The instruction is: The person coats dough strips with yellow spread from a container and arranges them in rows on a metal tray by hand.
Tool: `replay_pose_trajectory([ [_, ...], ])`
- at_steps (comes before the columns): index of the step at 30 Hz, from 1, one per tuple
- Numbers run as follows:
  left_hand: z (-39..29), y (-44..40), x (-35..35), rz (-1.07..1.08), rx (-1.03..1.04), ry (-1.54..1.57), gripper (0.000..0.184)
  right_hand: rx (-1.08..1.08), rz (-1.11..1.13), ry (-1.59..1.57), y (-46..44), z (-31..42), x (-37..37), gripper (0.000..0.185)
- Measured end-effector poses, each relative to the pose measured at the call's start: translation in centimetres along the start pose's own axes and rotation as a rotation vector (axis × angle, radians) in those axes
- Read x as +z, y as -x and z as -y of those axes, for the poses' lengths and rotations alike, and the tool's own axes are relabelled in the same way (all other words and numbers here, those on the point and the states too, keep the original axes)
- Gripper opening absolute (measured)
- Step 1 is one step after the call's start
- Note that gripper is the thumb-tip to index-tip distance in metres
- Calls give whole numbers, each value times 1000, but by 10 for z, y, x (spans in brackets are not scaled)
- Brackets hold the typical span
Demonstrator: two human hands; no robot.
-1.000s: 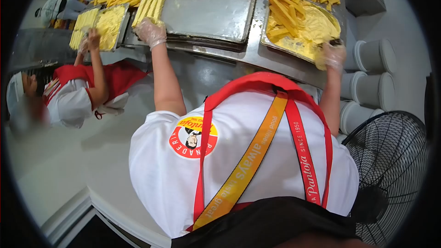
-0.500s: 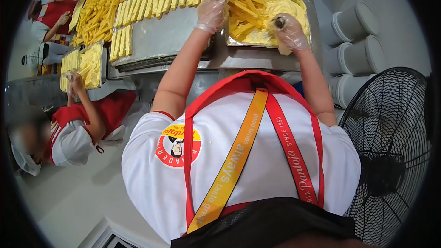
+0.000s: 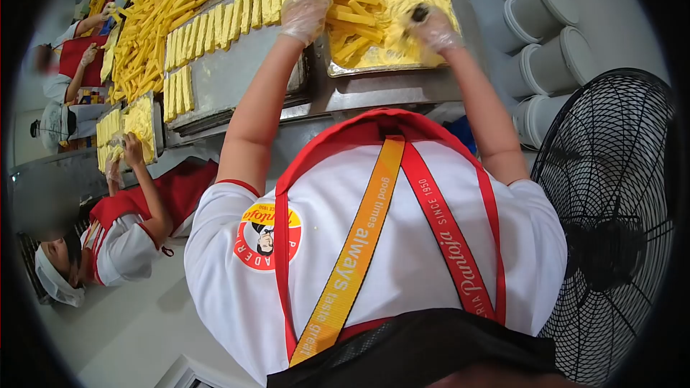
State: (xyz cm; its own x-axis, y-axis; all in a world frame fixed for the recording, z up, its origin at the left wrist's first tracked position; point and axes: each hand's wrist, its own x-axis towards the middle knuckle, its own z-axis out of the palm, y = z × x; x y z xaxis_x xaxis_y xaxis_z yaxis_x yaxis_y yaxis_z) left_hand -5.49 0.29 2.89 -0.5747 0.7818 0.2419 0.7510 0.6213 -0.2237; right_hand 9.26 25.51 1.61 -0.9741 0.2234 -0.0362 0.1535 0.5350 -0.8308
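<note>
My left hand (image 3: 305, 16), in a clear plastic glove, is at the left end of the loose yellow sticks (image 3: 353, 21); its fingers are bent, and what they touch is hidden. My right hand (image 3: 429, 26), gloved too and blurred, is closed round a dark-ended tool (image 3: 420, 13) over the yellow cream (image 3: 413, 0). Cream and sticks share one metal tray (image 3: 381, 69). Left of it, a flat metal tray (image 3: 233, 75) bears a long row of cream-coated sticks (image 3: 223, 23) and a short row (image 3: 179, 93) at its near left corner.
A large heap of yellow sticks (image 3: 140, 50) lies behind the flat tray. At the left, a co-worker (image 3: 122, 237) works over a smaller tray (image 3: 157, 126); more people stand beyond. White buckets (image 3: 557, 61) and a black fan (image 3: 607, 223) are at the right.
My left hand has gone from the short row of coated sticks to the loose sticks by the cream. My right hand has moved from the cream tray's right edge to over the cream. The view has shifted.
</note>
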Motion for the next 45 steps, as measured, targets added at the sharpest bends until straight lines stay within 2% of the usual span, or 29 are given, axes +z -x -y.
replay_pose_trajectory([
  [3,2,11,-11,-8,-16,220,15,-97,-408,345,-4,-6,-3,19],
  [4,2,17,-15,-13,-17,312,15,-278,-419,381,1,-6,4,18],
  [7,-14,31,-35,65,-122,834,22,-472,44,135,24,10,0,20],
  [8,-27,35,-46,151,-257,1038,24,-152,203,-12,23,12,1,20],
  [11,-41,43,17,31,-233,1114,18,110,-76,22,-5,-12,-12,20],
  [12,-51,46,23,81,-300,1312,14,-11,-273,292,-10,-25,-13,19],
  [13,-61,49,25,57,-300,1310,15,-119,-283,322,-7,-20,-11,20],
  [15,-75,52,24,-82,-246,1071,17,-331,-294,378,10,-10,1,21],
  [16,-81,55,19,-92,-229,999,20,-484,-211,288,18,-8,0,22],
  [18,-88,58,9,-107,-194,857,25,-212,-52,127,22,2,-10,25],
  [19,-91,58,11,-125,-211,884,27,-78,24,48,22,6,-14,26],
  [20,-93,58,12,-141,-228,912,29,10,-119,191,1,-27,-12,27],
  [23,-96,57,13,-166,-259,964,37,-194,-488,277,1,-30,-9,30],
  [27,-94,53,18,-144,-255,913,43,41,-319,-514,31,17,-4,30],
  [30,-97,52,11,-148,-242,957,42,109,-231,-195,30,10,-3,28],
  [32,-99,53,13,-145,-246,959,43,76,-373,-28,11,-26,4,28],
  [34,-94,52,17,-134,-258,976,42,41,-452,235,10,-11,0,29],
  [37,-92,51,16,-100,-280,981,39,-50,-314,-430,33,5,0,33],
  [40,-85,53,19,-48,-319,978,34,-5,-282,-489,33,12,9,33],
  [43,-88,55,15,28,-387,1041,29,1,-375,58,13,-26,7,30],
  [44,-90,56,8,19,-407,1055,27,88,-461,276,9,-32,6,30],
  [45,-91,55,3,5,-431,1069,26,71,-484,204,10,-23,3,30],
])
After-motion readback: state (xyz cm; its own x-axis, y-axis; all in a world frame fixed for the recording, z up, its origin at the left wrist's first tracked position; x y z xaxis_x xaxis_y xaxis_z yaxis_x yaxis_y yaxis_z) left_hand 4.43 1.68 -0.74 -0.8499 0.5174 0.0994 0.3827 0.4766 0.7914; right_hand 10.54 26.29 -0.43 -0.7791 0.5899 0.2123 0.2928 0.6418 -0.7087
